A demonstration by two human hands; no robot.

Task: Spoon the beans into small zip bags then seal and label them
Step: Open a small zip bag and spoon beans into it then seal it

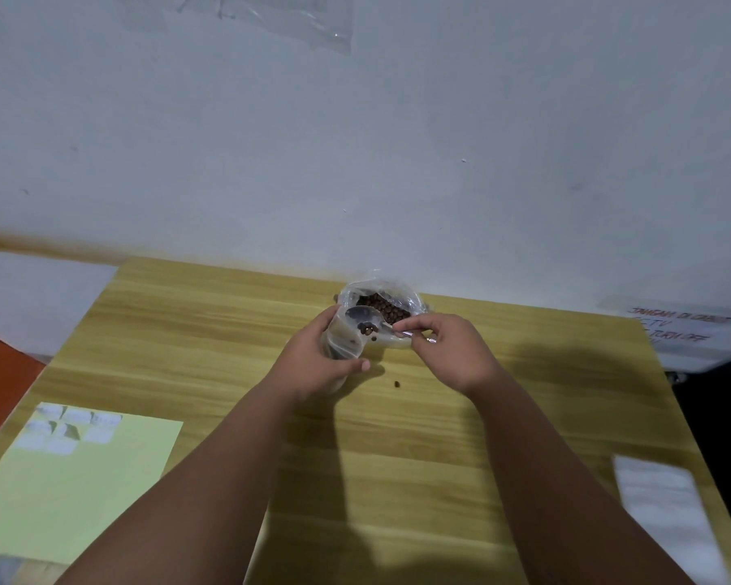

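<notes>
Brown beans [383, 311] fill an open clear bag [378, 280] that stands at the far middle of the wooden table [212, 331], close to the wall [355, 141]. Just in front of it, on its left side, the left hand [319, 365] grips a small zip bag [342, 340], with the fingers curled round its far side and the thumb lying across the near side. The bag's mouth faces up toward the big bag. A metal spoon [360, 317] hangs over that mouth with a few beans sitting at the lower edge of its bowl. The right hand [454, 352] pinches the spoon's handle between thumb and fingertips. The two hands are near each other but do not touch, and both forearms reach in from the near edge. One stray bean [396, 384] lies on the wood between the wrists.

Further out, at the near left, a pale yellow sheet [81, 500] lies flat, with a few small white labels [72, 430] stuck at its far end, some with lifted corners. At the near right a flat pile of clear plastic [659, 513] lies by the table's edge; it is too blurred to tell what it is. To the far right a paper note [684, 327] bears red handwriting, too blurred to read in full. An orange surface [1, 373] shows beyond the left edge.
</notes>
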